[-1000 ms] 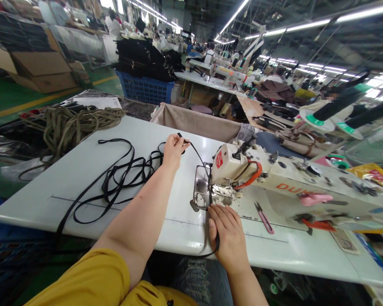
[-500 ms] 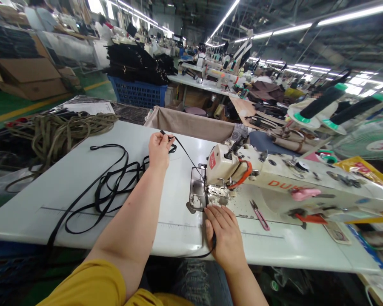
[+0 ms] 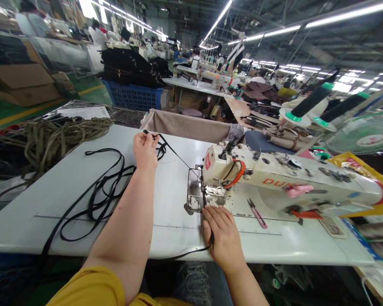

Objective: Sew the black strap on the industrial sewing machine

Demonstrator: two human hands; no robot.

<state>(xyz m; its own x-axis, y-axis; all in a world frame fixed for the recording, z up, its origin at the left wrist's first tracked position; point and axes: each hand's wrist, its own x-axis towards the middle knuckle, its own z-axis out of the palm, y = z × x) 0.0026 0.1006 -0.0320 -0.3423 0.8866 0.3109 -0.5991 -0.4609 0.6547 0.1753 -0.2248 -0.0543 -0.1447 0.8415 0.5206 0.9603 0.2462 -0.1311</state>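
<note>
At far left, beyond your worktable point(image 3: 175, 199), a cardboard box point(image 3: 22, 83) stands on the floor, and nearer you is a tangled heap of olive cords point(image 3: 57, 138). On the left half of the tabletop lie loose loops of black strap point(image 3: 90, 206), with one length running over the front edge. A blue basket point(image 3: 135, 94) piled with dark pieces stands behind, past a beige fabric bin point(image 3: 188, 126).

Your left hand point(image 3: 146, 151) is raised a little over the table, thumb and fingertips pinched on the strap, which slants tight from there down to the metal plate point(image 3: 195, 189) at the head of the sewing machine point(image 3: 242, 170). Your right hand point(image 3: 222, 231) lies palm down just in front of that plate, fingers together, covering the strap; the palm hides whether you also grip it, so I can't tell. From beside your thumb the strap trails left along the table's front edge.

Right of that hand lie pink-handled snips point(image 3: 258, 214). Two dark thread cones point(image 3: 312, 102) and a green fan point(image 3: 370, 138) stand farther right.
</note>
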